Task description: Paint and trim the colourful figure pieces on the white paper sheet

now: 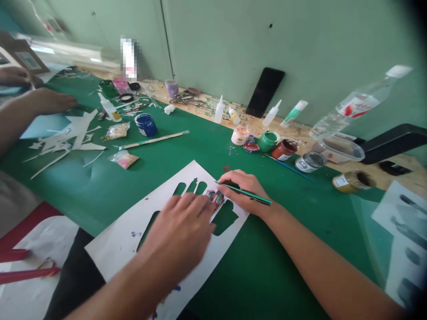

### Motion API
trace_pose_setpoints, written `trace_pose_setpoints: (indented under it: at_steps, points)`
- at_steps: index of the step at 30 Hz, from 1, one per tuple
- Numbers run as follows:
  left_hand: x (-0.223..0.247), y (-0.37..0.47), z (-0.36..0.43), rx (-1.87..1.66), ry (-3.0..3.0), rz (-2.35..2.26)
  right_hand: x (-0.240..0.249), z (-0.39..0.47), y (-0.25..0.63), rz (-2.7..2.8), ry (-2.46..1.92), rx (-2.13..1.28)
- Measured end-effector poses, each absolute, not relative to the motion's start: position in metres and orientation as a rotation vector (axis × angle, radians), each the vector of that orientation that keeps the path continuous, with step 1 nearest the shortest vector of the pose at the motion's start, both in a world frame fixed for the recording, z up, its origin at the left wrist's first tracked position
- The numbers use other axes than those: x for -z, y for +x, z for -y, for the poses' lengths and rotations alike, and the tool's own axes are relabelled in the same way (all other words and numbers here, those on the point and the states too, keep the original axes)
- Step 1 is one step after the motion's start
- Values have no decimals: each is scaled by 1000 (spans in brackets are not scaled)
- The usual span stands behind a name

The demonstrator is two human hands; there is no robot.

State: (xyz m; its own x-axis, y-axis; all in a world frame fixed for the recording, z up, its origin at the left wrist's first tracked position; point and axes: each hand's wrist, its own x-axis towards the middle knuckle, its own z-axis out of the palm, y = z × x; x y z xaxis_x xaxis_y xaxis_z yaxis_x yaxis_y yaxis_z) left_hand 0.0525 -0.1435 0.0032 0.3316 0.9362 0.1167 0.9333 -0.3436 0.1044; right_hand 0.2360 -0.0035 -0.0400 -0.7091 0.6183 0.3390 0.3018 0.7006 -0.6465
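A white paper sheet [115, 242] with several cut-out shapes lies slanted on the green mat [287, 249]. Over its middle, my left hand [183, 222] is closed, with slightly blurred fingers pinched at a small crumpled multicoloured piece [215, 198]. The exact contact of those fingertips is partly hidden. My right hand [245, 189] rests at the sheet's upper right edge, beside the crumpled piece. Between its thumb and fingers it grips a thin green pen-like tool [248, 193], whose tip points left.
Open paint jars [268, 141], a blue paint jar [146, 125], a long paintbrush [153, 140] and glue bottles [219, 110] stand or lie beyond the sheet. Paper scraps [82, 129] and another person's hands [50, 101] are at left. A water bottle [353, 104] stands back right.
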Motion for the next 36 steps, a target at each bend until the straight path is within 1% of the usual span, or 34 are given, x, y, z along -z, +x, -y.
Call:
trace_pose_setpoints:
  at_steps: [4,6,8,11,14,18,24,27,29,36]
  points:
    - [17,77,166,-346,2480,-1886,40,8,235,2375,-711,-519]
    - [26,67,163,-324,2532,-1817,39,9,236,2332,-717,-408]
    - [26,47,154,-310,2581,-1689,39,10,236,2275,-724,-387]
    - [13,23,138,-290,2553,-1565,38,10,236,2209,-751,-627]
    - [5,28,132,-332,2484,-1657,35,10,236,2132,-786,-984]
    - [18,54,138,-504,2442,-1785,31,6,238,2070,-793,-1307]
    - [37,49,140,-657,2464,-1785,27,0,241,2224,-773,-1296]
    - [35,38,135,-626,2492,-1684,28,0,241,2261,-755,-1325]
    - [33,35,133,-584,2485,-1651,29,-1,240,2294,-716,-1268]
    - [35,34,132,-513,2453,-1675,32,-4,242,2325,-589,-1205]
